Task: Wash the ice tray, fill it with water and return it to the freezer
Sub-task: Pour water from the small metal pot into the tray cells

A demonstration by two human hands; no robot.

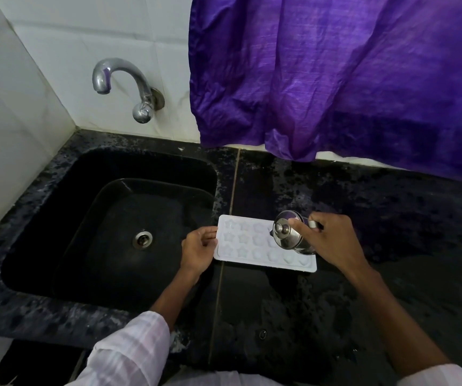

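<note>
A white ice tray [247, 246] with star-shaped cells lies flat on the black granite counter [391, 218], just right of the sink. My left hand [197, 250] pinches the tray's left edge between thumb and fingers. My right hand [328, 239] grips a small lidded steel jug [289, 232] by its handle and holds it tilted to the left over the tray's right end. The jug hides some of the right-hand cells. Whether water is flowing cannot be told.
A black sink [57, 218] with a steel drain [142, 239] lies left of the tray. A chrome tap [124, 84] juts from the white tiled wall above it. A purple cloth [335, 79] hangs over the counter's back edge. The counter surface looks wet.
</note>
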